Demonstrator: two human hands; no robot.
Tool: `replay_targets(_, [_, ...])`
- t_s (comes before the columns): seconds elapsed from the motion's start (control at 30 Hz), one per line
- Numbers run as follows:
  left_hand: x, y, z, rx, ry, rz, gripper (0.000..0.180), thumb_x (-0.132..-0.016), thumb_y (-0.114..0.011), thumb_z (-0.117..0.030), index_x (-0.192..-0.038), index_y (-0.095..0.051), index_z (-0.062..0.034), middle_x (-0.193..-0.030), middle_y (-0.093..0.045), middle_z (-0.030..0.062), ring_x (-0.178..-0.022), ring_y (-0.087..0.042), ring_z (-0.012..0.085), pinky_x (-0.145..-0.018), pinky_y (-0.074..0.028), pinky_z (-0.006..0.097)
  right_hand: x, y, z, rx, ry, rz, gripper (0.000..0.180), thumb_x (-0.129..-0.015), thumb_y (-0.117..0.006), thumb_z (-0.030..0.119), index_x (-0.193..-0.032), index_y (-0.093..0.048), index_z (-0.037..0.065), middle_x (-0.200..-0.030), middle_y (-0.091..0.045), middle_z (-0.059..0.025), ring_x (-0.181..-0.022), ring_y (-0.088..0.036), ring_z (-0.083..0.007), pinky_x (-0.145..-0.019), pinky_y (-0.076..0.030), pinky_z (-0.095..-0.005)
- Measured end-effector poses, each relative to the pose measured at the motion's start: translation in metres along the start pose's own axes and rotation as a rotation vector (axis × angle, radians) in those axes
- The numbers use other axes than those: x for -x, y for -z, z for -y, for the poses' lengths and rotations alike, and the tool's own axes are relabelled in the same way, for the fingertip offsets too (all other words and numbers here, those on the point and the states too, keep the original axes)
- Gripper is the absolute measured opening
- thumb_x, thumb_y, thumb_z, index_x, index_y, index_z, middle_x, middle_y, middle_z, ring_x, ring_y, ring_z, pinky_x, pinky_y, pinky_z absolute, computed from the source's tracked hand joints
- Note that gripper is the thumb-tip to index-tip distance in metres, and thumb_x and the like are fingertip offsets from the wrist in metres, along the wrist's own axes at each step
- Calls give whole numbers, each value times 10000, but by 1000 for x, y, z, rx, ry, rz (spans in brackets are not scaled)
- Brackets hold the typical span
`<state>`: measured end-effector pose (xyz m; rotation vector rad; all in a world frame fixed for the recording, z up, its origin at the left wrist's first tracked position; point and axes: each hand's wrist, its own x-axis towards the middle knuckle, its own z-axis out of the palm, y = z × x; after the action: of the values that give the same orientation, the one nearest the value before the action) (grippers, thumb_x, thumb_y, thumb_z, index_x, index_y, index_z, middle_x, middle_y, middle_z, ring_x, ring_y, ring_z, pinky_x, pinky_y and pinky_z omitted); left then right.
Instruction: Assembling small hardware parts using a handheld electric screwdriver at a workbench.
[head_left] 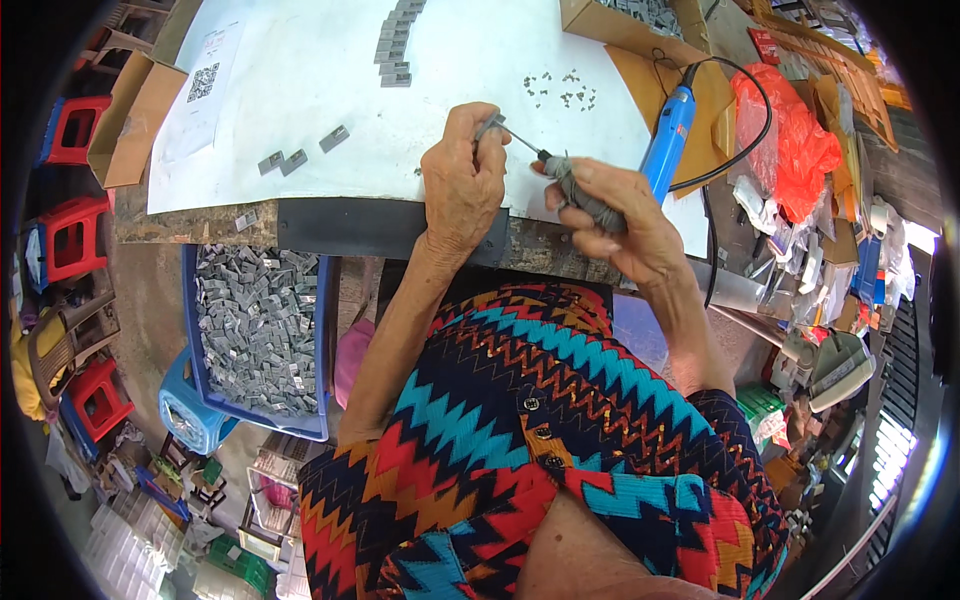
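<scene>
Currently, left hand (465, 180) thumb and forefinger pinch a small grey block (487, 127); block sits at their tips, partly covered; right hand (635, 220) fingers curl around a screwdriver (588, 195) by its wrapped handle, shaft pointing left to the block; tip contact unclear; beyond the fingers, far right, tiny scattered bits (566, 98); far, a row of grey pieces (394, 45); right, a blue corded tool (668, 140); near left, a blue bin (325, 350) of similar pieces.

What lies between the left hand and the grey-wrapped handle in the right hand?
A thin metal shaft spans that gap, as the head view shows.
</scene>
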<state>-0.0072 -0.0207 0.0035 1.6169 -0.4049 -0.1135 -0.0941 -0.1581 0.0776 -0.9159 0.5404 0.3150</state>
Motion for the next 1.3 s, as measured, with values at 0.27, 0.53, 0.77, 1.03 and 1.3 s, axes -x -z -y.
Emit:
replay_targets(0.27, [0, -2, -4, -79, -91, 80, 156, -838, -476, -20, -990, -501, 4, -694, -596, 158, -621, -619, 235, -541, -470, 304, 1, 6, -22, -405, -103, 123, 348, -892, -478, 164, -1129, -471, -91, -776, -521, -104, -473, -350, -33, -301, -225, -128])
replay_targets(0.53, [-4, 3, -3, -182, -85, 119, 126, -839, -483, -30, -962, -496, -12, -590, -513, 145, -497, -533, 222, -471, -398, 338, -6, 5, 6, 232, -66, 37, 302, -867, -525, 174, -1078, -533, -43, -659, -503, -38, -467, -398, -44, -309, -234, -177])
replay_targets(0.77, [-6, 3, -1, -205, -9, 94, 147, -826, -501, -30, -963, -528, 15, -693, -580, 67, -607, -506, 96, -547, -422, 239, -22, 6, 16, 1606, 972, 69, 167, -773, -533, 82, -882, -537, -44, -649, -546, -117, -503, -568, -219, -405, -437, -351])
replay_targets(1.03, [-4, 1, 9, 72, 102, 31, 116, -826, -473, -33, -920, -505, 27, -632, -582, 85, -490, -499, 107, -462, -411, 258, -15, -20, 34, 2319, 1118, 24, 221, -719, -543, 79, -904, -541, -43, -672, -475, -93, -562, -584, -256, -472, -506, -334])
replay_targets(1.3, [-8, 5, -8, 322, 264, 98, 170, -822, -472, -47, -947, -494, 66, -679, -601, 77, -529, -506, 71, -483, -419, 211, -29, -17, 31, 1408, 1072, -212, 339, -700, -704, 90, -998, -567, 4, -873, -529, -109, -715, -530, -206, -603, -432, -270])
